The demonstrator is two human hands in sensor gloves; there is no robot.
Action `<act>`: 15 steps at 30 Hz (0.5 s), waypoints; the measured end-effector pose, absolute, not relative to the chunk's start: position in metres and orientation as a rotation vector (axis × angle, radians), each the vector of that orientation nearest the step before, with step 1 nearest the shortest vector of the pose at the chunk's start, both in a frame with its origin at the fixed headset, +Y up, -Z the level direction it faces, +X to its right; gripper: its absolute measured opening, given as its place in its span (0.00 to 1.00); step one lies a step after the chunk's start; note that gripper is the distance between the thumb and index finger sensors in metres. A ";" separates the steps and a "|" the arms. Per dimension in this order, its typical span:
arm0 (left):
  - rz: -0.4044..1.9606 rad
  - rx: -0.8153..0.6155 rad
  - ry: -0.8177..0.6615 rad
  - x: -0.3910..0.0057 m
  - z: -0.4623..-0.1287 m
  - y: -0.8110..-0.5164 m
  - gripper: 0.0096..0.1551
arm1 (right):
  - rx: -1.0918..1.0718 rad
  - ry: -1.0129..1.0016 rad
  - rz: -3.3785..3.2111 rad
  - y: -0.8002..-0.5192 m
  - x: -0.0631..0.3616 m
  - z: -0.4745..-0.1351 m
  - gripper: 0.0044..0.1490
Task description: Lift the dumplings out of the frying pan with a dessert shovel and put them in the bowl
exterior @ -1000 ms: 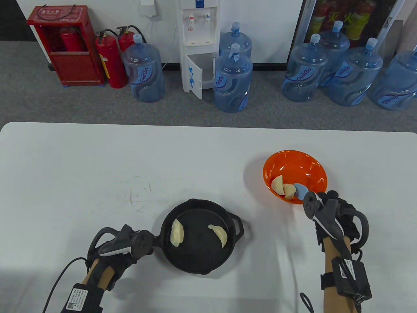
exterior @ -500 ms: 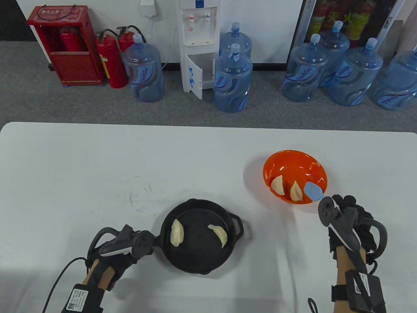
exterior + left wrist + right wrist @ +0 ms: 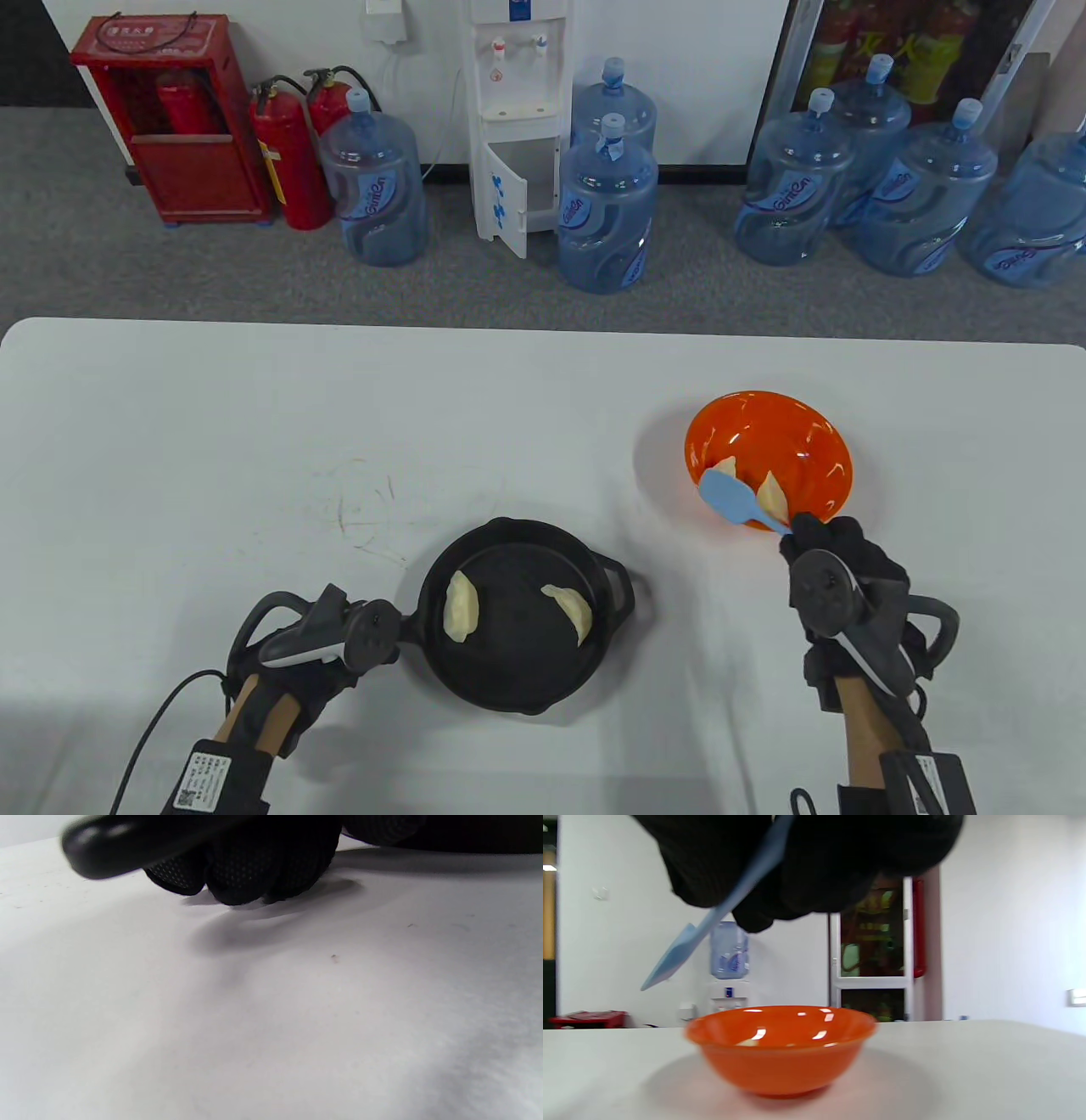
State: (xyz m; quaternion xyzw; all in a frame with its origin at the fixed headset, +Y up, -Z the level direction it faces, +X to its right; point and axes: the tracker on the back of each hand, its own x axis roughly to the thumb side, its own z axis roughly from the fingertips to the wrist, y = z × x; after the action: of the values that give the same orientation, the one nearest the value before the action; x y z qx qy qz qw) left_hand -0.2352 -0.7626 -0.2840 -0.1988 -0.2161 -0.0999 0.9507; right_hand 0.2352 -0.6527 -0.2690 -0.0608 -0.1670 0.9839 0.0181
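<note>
A black frying pan sits near the table's front and holds two pale dumplings. My left hand grips the pan's handle; in the left wrist view its curled fingers wrap the dark handle. To the right stands the orange bowl with two dumplings inside. My right hand holds a light blue dessert shovel. Its empty blade hangs above the bowl's front left rim and partly hides one dumpling.
The white table spreads wide to the left and behind the pan. Beyond its far edge stand water bottles, a dispenser and fire extinguishers on grey carpet.
The second dumpling slid off the shovel into the bowl. My right hand swung right, then back left, and the blade now points to the bowl's left side. The left hand and pan stayed still.
</note>
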 end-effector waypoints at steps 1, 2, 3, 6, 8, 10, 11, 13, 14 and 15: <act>-0.203 -0.404 -0.440 -0.235 -0.284 -0.763 0.31 | -0.139 -0.527 3.036 -0.656 0.226 -0.268 0.26; -0.203 -0.404 -0.440 -0.235 -0.284 -0.763 0.31 | -0.109 -0.528 3.024 -0.659 0.220 -0.267 0.26; -0.203 -0.405 -0.440 -0.235 -0.284 -0.763 0.31 | -0.069 -0.526 3.005 -0.664 0.211 -0.265 0.25; -0.201 -0.406 -0.440 -0.235 -0.284 -0.763 0.31 | 0.036 -0.512 2.980 -0.676 0.190 -0.263 0.25; -0.202 -0.405 -0.440 -0.235 -0.284 -0.763 0.31 | 0.104 -0.497 3.010 -0.683 0.177 -0.262 0.25; -0.201 -0.405 -0.441 -0.235 -0.284 -0.763 0.31 | 0.175 -0.511 3.076 -0.688 0.166 -0.260 0.25; -0.201 -0.405 -0.441 -0.235 -0.284 -0.763 0.31 | 0.204 -0.518 3.099 -0.690 0.161 -0.260 0.25; -0.202 -0.405 -0.440 -0.235 -0.284 -0.763 0.31 | 0.271 -0.537 3.137 -0.696 0.153 -0.258 0.24; -0.202 -0.405 -0.440 -0.235 -0.284 -0.763 0.31 | 0.291 -0.534 3.153 -0.698 0.150 -0.257 0.25; -0.203 -0.405 -0.440 -0.235 -0.284 -0.762 0.31 | 0.325 -0.542 3.176 -0.701 0.145 -0.256 0.25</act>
State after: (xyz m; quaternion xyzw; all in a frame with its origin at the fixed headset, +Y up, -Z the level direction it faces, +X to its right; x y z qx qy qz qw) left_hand -0.2347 -0.7624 -0.2840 -0.1989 -0.2164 -0.0997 0.9506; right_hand 0.1454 -0.7008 -0.2562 0.1002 -0.1672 0.9796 -0.0481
